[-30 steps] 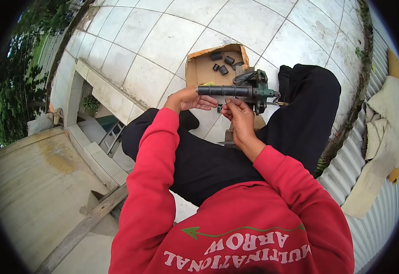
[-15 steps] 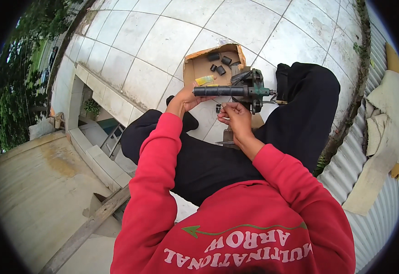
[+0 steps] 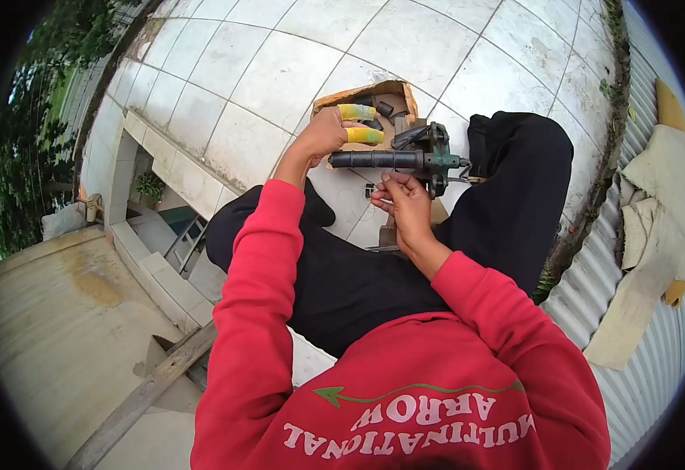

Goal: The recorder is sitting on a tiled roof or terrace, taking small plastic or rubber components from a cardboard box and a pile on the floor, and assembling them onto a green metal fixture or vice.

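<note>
Right now what I watch most is the dark cylinder (image 3: 376, 160), lying level just above the centre of the frame, its right end set in the green mechanism (image 3: 439, 160); its left end seems to stick out without support, so a sideways push there could tilt it or work it loose. Just below it, the right hand (image 3: 410, 205) has thumb and forefinger pressed together; anything between them is too fine for me to make out, and I judge that something so small could slip from a light pinch. A small dark piece (image 3: 369, 190) shows just left of those fingertips, where a careless knuckle could knock it down onto the tiles (image 3: 405, 39). Above the cylinder's left end, the left hand (image 3: 325, 133) has two yellow-covered fingers (image 3: 364, 135) spread apart; whether it grips anything, I can't tell. Those coverings could dull its touch or catch. Beyond them, the cardboard box (image 3: 411, 102) holds short black cylinders (image 3: 385, 109), which a bump could roll about. On the right, the dark-trousered knee (image 3: 527, 157) is near the mechanism, and a shift of that leg could jolt everything.
</note>
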Tool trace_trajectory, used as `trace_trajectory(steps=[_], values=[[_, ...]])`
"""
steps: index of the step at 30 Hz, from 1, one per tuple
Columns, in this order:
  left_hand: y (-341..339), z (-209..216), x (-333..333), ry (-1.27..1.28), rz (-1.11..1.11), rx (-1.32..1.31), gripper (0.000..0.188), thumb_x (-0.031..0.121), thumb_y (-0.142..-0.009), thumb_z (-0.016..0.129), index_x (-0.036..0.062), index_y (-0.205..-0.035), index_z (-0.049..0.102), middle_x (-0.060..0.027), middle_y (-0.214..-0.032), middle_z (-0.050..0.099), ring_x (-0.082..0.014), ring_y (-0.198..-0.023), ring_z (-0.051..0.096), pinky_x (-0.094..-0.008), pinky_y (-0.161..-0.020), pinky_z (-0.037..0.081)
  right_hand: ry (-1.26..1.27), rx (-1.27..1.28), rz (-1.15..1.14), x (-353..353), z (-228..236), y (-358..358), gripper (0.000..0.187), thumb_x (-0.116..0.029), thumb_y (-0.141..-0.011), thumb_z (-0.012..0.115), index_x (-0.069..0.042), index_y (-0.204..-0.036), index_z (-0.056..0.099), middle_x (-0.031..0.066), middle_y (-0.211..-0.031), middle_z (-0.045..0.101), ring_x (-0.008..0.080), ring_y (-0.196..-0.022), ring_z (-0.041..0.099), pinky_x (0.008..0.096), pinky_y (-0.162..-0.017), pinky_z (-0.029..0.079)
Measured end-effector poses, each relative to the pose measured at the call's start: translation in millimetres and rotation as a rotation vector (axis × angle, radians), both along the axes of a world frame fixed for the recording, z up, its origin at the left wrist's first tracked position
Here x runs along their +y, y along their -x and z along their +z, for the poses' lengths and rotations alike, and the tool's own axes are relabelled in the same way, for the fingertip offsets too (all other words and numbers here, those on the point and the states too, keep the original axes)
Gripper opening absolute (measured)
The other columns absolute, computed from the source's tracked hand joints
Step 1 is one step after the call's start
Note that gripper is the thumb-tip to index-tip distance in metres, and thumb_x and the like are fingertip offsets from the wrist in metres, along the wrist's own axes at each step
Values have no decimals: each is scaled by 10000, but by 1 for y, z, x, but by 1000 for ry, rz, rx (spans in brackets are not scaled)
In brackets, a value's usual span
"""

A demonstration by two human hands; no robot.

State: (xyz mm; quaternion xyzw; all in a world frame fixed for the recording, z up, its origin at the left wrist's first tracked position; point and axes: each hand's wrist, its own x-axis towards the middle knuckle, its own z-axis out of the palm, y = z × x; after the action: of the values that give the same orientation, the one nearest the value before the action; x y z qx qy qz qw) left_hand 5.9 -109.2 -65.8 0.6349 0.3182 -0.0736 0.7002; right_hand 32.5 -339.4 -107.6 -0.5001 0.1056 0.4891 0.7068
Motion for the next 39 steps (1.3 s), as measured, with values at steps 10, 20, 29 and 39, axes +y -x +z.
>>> trace_trajectory(steps=[10,20,29,39], values=[[1,48,-50,-259,-28,-258,355,52,-892,825,-49,-1219,728,-71,-1089,786,-107,-989,714,-267,-885,562,-58,88,-22,-16,27,0,200,-162,-1026,709,-35,-1155,623,77,-964,694,164,-825,718,333,-801,635],[23,71,-75,-344,79,-219,361,46,-933,789,-61,-1267,704,-80,-1075,793,-104,-986,716,-262,-887,568,-98,165,-46,-21,38,-2,206,-179,-1027,717,-46,-1154,623,70,-992,699,171,-864,724,323,-847,619],[48,65,-111,-314,371,-221,329,4,-938,774,-97,-1241,694,-124,-1103,787,-157,-1030,742,-276,-934,578,-140,171,-31,-22,46,-2,178,-190,-1029,720,-55,-1139,682,58,-1030,721,155,-923,721,289,-914,555],[57,50,-137,-368,584,-289,301,-33,-940,761,-99,-1227,701,-137,-1131,777,-173,-1055,737,-286,-952,577,-184,191,-1,-29,44,-5,180,-153,-1030,709,-35,-1163,684,35,-984,694,79,-744,564,264,-779,505]])
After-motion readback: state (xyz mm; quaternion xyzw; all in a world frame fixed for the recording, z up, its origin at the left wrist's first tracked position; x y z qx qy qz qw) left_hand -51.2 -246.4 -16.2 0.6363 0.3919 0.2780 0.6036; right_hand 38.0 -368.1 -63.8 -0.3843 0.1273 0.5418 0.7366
